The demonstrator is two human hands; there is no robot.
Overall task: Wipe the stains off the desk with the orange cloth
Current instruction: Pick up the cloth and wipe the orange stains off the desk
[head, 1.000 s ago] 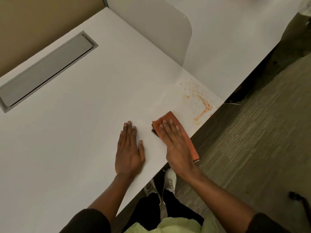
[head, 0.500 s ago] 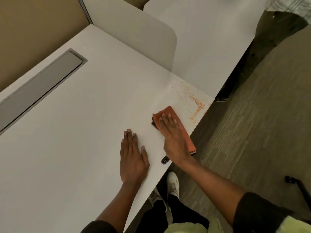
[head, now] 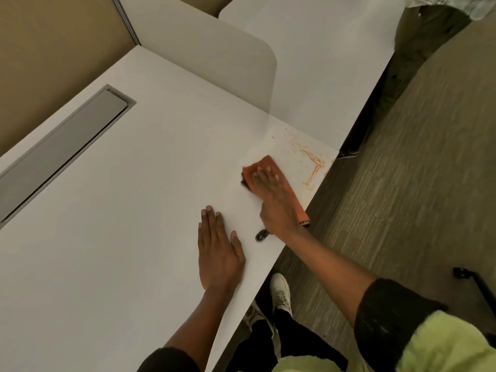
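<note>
A folded orange cloth (head: 295, 202) lies on the white desk (head: 134, 210) near its right front edge. My right hand (head: 273, 200) presses flat on top of it, fingers spread and blurred. Orange-brown stains (head: 314, 165) streak the desk corner just beyond the cloth, with small specks around them. My left hand (head: 217, 251) rests flat and open on the desk to the left of the cloth, holding nothing.
A grey cable hatch (head: 61, 154) is set into the desk at the left. A white divider panel (head: 214, 65) stands behind the stains, with another desk (head: 322, 63) beyond. A small dark object (head: 261, 234) lies by my right wrist. Carpet floor (head: 402, 183) is to the right.
My right hand has slid the cloth forward along the desk edge toward the stains. My left hand stays flat. The view has shifted, showing more of the divider and far desk.
</note>
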